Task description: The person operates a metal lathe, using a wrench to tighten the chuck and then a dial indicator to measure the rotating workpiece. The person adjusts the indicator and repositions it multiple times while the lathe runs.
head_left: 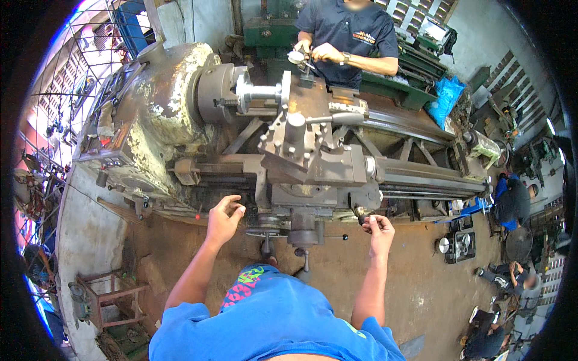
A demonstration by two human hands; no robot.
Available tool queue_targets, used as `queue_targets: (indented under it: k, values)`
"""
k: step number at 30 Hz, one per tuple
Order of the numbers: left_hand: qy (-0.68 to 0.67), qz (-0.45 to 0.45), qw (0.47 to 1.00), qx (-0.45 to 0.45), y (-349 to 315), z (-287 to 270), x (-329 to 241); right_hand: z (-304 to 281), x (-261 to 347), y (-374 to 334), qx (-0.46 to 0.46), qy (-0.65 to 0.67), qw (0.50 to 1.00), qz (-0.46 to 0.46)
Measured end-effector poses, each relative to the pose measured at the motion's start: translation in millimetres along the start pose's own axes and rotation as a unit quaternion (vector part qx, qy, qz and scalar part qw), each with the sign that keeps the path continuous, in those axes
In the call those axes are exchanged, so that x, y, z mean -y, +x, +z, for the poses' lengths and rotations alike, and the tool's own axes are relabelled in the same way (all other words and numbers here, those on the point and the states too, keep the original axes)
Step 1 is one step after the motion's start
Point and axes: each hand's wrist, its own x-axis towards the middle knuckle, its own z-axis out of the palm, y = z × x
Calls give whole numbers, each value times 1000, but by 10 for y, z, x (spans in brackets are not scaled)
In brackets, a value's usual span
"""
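Note:
My left hand point(225, 220) is raised in front of the lathe point(208, 165), left of the carriage handwheel point(265, 230). Its fingers are apart and hold nothing. At the right end of the lathe carriage point(301, 195), my right hand point(379, 231) has its fingertips closed on a small dark handle with a pale tip point(361, 215). Whether that piece belongs to the lathe or is loose, I cannot tell. A tool post point(292, 141) with several bolts and a long lever sits above the carriage. The chuck point(220, 93) grips a shiny flanged shaft point(263, 92).
Across the lathe a co-worker point(349, 42) in a dark shirt handles a round dial gauge point(296, 57) on a stand. A blue bag point(447, 99) lies behind the bed. Black trays point(462, 243) stand on the floor at right, a metal frame point(114, 298) at lower left. Several people are farther right.

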Motion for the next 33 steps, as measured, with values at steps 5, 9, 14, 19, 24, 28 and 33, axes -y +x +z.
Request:
queue_targets:
  k: [5, 9, 14, 19, 24, 28, 33]
  values:
    - [-39, 25, 999, -25, 366, -79, -96, 360, 555, 373, 1, 11, 997, -77]
    - [-129, 34, 991, -32, 789, -128, -119, 805, 1278, 762, 10, -32, 981, -189]
    - [-177, 69, 981, -26, 1316, -167, -353, 1545, 2148, 1274, 67, -112, 944, -303]
    - [-201, 123, 972, 2, 1792, -164, -879, 2462, 2689, 2149, 214, -157, 915, -304]
    - [-183, 147, 972, 21, 2482, -69, -1387, 3246, 2801, 3193, 247, -177, 934, -185]
    - [-169, 106, 978, 60, 3428, 103, -1663, 3678, 2503, 3787, 238, -132, 958, -89]
    - [-24, 23, 995, 89, 4720, 461, -1827, 3906, 2061, 4182, 114, -430, 873, -199]
